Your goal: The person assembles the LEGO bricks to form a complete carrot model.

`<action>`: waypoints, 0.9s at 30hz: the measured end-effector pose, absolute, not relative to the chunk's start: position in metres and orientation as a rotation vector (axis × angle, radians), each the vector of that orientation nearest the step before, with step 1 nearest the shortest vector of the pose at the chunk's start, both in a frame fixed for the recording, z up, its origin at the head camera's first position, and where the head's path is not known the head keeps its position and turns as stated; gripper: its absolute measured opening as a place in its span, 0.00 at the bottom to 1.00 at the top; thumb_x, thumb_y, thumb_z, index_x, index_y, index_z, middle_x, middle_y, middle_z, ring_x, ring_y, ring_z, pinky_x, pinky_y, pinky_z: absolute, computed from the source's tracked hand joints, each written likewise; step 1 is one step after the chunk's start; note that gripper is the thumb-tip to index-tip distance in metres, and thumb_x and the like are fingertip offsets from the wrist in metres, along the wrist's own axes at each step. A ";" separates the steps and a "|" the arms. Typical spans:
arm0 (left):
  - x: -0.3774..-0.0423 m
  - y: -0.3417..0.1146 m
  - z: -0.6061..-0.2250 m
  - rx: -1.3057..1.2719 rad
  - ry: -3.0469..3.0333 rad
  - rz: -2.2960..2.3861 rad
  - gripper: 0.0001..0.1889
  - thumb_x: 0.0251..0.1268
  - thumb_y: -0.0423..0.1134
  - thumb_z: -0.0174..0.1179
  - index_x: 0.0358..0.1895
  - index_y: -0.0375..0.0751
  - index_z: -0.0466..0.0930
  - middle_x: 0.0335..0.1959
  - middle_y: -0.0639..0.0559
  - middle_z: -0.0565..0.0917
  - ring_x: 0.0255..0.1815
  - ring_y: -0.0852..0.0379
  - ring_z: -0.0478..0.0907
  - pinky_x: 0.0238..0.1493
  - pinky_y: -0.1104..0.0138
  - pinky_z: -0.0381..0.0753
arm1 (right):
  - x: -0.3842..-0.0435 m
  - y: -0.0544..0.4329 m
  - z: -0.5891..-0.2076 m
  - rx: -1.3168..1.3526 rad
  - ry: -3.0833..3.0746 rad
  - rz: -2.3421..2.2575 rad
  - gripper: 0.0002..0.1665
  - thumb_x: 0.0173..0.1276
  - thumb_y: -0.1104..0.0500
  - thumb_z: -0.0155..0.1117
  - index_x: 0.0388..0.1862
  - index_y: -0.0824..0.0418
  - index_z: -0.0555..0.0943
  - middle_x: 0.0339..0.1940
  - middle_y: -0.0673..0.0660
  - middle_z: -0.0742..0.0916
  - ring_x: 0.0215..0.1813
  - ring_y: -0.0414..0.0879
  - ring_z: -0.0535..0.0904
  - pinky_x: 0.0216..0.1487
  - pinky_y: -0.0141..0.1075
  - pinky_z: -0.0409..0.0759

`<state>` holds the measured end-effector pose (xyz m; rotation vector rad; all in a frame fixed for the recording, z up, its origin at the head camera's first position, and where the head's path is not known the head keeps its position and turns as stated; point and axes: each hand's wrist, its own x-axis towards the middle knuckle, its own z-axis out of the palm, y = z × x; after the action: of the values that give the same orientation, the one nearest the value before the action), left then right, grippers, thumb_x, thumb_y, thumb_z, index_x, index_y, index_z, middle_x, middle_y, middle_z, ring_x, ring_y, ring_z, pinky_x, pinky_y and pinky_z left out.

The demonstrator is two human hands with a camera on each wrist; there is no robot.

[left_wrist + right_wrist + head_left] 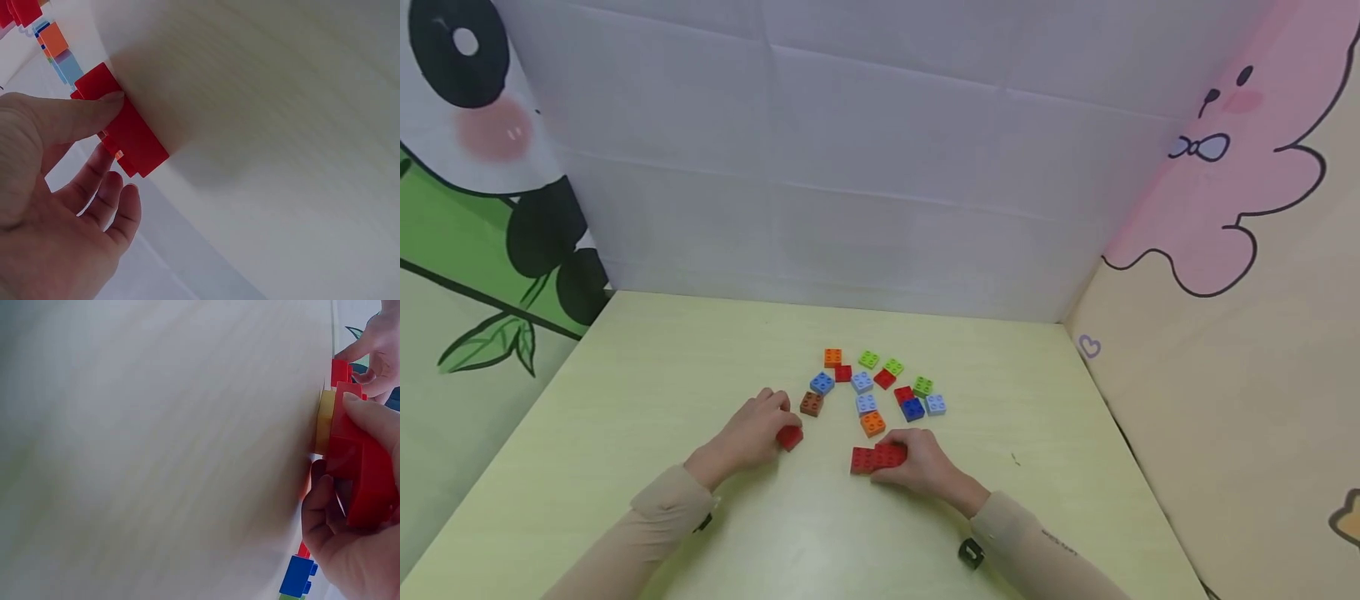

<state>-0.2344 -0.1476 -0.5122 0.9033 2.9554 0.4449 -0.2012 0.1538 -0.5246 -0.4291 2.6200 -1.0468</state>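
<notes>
My left hand (748, 431) pinches a red brick (790, 438) at the left of the loose bricks. In the left wrist view the thumb lies across that long red brick (139, 139), with the other fingers behind it. My right hand (922, 463) grips a stepped piece of red bricks (862, 461) in front of the pile. In the right wrist view a yellow brick (324, 423) sits on the table-facing side of this red piece (365, 469). The two hands are apart, and so are the pieces they hold.
Several loose bricks lie beyond the hands, among them an orange one (872, 423), a brown one (811, 404), a dark blue one (913, 409) and a green one (868, 359). A pale wall (850, 167) borders the back of the table (662, 375).
</notes>
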 end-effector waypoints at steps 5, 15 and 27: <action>-0.233 -0.145 -0.513 0.970 2.971 0.408 0.14 0.43 0.33 0.73 0.37 0.49 0.85 0.39 0.52 0.73 0.43 0.50 0.67 0.40 0.58 0.73 | -0.201 0.155 -0.525 -0.431 2.624 -1.046 0.23 0.50 0.46 0.77 0.44 0.50 0.82 0.36 0.42 0.80 0.40 0.41 0.74 0.36 0.34 0.76; -0.228 -0.127 -0.505 0.906 2.823 0.518 0.17 0.47 0.39 0.74 0.43 0.46 0.82 0.43 0.55 0.77 0.45 0.54 0.70 0.46 0.56 0.73 | -0.203 0.154 -0.527 -0.443 2.622 -1.057 0.22 0.50 0.46 0.78 0.43 0.50 0.83 0.35 0.42 0.80 0.40 0.42 0.74 0.36 0.34 0.76; -0.224 -0.113 -0.502 0.876 2.767 0.651 0.18 0.52 0.36 0.71 0.46 0.41 0.80 0.40 0.56 0.77 0.41 0.57 0.72 0.42 0.63 0.76 | -0.203 0.153 -0.525 -0.423 2.633 -1.025 0.23 0.51 0.45 0.77 0.44 0.50 0.83 0.35 0.42 0.80 0.40 0.42 0.73 0.35 0.34 0.75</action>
<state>-0.2244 -0.1135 -0.5020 0.8755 2.7673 0.6506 -0.2028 0.1529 -0.5250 -0.4231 2.6331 -1.0247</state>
